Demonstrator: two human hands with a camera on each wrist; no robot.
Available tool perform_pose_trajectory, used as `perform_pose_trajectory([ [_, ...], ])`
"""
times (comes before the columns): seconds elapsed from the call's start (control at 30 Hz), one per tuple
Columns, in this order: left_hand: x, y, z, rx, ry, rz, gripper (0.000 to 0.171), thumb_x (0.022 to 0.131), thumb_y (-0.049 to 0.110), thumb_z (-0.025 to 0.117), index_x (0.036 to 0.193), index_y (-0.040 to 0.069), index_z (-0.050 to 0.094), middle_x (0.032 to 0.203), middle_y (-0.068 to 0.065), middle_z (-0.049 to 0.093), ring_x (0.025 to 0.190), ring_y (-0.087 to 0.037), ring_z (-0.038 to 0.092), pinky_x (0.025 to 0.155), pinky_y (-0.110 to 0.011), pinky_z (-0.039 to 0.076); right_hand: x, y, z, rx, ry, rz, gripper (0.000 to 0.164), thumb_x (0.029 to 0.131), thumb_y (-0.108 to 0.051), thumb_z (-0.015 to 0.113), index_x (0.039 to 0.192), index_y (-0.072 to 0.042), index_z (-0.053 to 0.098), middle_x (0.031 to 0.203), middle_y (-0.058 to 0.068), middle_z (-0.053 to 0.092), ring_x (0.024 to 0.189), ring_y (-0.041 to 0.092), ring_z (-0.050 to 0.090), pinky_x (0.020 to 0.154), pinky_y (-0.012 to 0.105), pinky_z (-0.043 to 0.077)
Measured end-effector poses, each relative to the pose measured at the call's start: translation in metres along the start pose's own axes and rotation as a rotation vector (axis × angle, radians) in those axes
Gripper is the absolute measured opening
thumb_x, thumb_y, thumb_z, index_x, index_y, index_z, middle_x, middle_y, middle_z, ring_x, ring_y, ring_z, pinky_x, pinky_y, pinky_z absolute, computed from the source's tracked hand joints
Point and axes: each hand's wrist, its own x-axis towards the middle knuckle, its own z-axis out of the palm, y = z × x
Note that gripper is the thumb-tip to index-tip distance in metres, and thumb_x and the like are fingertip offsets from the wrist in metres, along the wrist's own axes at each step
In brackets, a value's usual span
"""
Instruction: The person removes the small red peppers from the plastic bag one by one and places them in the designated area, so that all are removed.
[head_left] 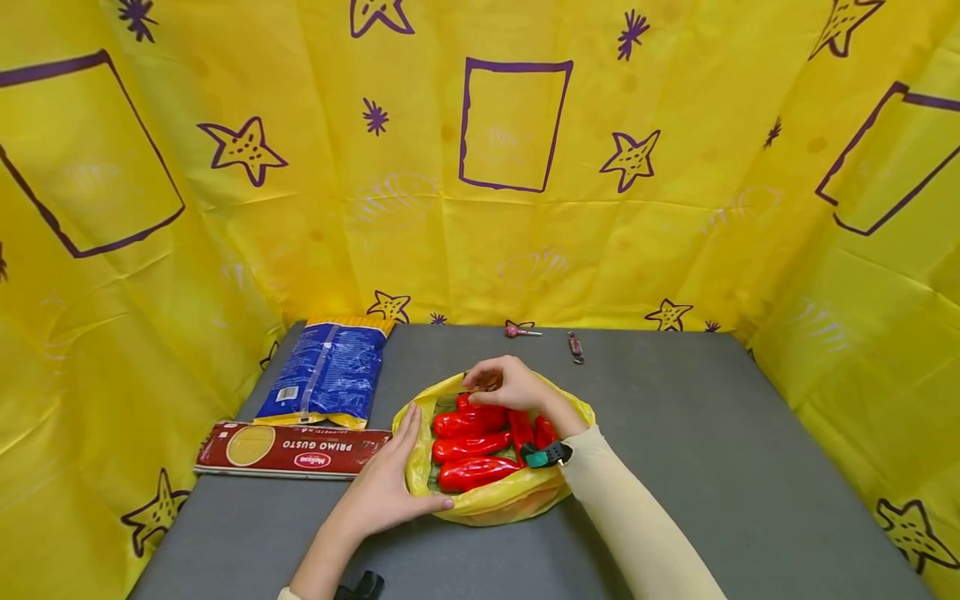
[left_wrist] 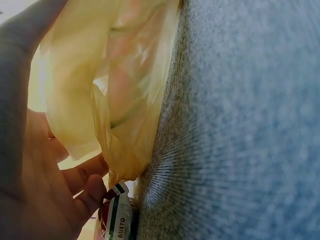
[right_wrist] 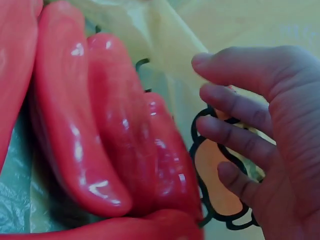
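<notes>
A yellow plastic bag (head_left: 517,504) stands wide open on the grey table, with several long red peppers (head_left: 468,450) lying inside. My left hand (head_left: 386,487) rests against the bag's left side, fingers extended along the wall and thumb along the front rim. Over the far part of the opening is my right hand (head_left: 510,385), its fingers bent loosely. In the right wrist view, those fingers (right_wrist: 235,132) are beside the peppers (right_wrist: 120,120), near the bag's printed inner wall, with nothing between them. The left wrist view shows peppers faintly through the bag (left_wrist: 132,100).
Left of the bag lies a dark red spaghetti pack (head_left: 292,450), near my left fingers. Behind it is a blue and yellow packet (head_left: 326,371). A lollipop (head_left: 517,332) and a wrapped candy (head_left: 575,346) lie at the back. Yellow patterned cloth (head_left: 420,250) walls the table's back and sides.
</notes>
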Motion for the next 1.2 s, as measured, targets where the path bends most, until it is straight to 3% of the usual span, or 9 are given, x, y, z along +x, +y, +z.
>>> perform_pose_trajectory([
  [0.33,0.003,-0.005,0.004,0.019,-0.033,0.003,0.139,0.071,0.079,0.082,0.172,0.017,0.010,0.180,-0.002,0.005,0.159,-0.045,0.026,0.118,-0.077,0.027,0.006,0.010,0.003,-0.175,-0.064,-0.034,0.017,0.091,-0.009,0.081,0.108,-0.010,0.082,0.108,0.005,0.076,0.096,0.021,0.065,0.093,0.048,0.059],
  [0.77,0.003,-0.006,0.004,0.045,-0.031,0.025,0.140,0.070,0.081,0.081,0.171,0.012,0.012,0.179,-0.003,0.004,0.161,-0.041,0.023,0.120,-0.077,0.023,0.016,0.017,-0.008,-0.289,-0.233,0.022,0.029,0.091,-0.012,0.079,0.121,-0.013,0.079,0.116,0.000,0.077,0.106,0.016,0.068,0.099,0.032,0.056],
  [0.93,0.002,-0.005,0.005,0.050,-0.029,0.028,0.141,0.070,0.080,0.082,0.171,0.011,0.012,0.179,-0.004,0.005,0.160,-0.041,0.024,0.121,-0.076,0.023,0.017,0.017,-0.008,-0.303,-0.285,0.055,0.035,0.091,-0.012,0.079,0.125,-0.014,0.077,0.121,0.000,0.076,0.113,0.017,0.068,0.103,0.032,0.054],
  [1.2,0.000,-0.005,0.006,0.060,-0.025,0.029,0.139,0.070,0.079,0.082,0.171,0.010,0.015,0.179,-0.005,0.005,0.159,-0.043,0.026,0.121,-0.076,0.023,0.018,0.016,-0.007,-0.319,-0.326,0.015,0.039,0.092,-0.008,0.079,0.130,-0.011,0.075,0.130,0.003,0.073,0.122,0.020,0.066,0.111,0.036,0.051],
])
